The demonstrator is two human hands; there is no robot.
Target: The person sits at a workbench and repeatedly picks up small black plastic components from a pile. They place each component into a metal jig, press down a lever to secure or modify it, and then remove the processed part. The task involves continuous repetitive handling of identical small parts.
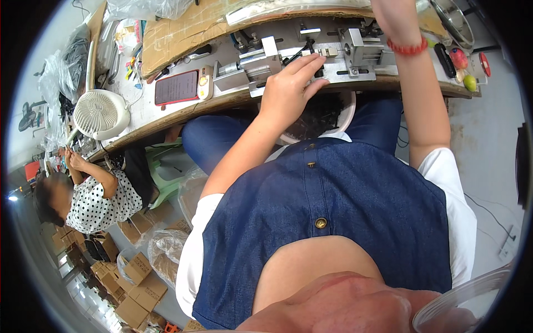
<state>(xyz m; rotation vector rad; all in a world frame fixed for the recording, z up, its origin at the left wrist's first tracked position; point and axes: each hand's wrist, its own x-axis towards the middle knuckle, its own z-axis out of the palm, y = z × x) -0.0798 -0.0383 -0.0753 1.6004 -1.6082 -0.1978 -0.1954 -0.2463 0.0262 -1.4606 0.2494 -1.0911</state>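
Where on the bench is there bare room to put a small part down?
One bare strip of benchtop lies between the white desk fan and the red phone. The metal jig fills the middle under the left hand. The right hand is out of frame. The right end holds small colourful items.

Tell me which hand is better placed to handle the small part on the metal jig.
Left. The left hand rests on the metal jig, fingers by the small part. The right arm reaches up out of frame.
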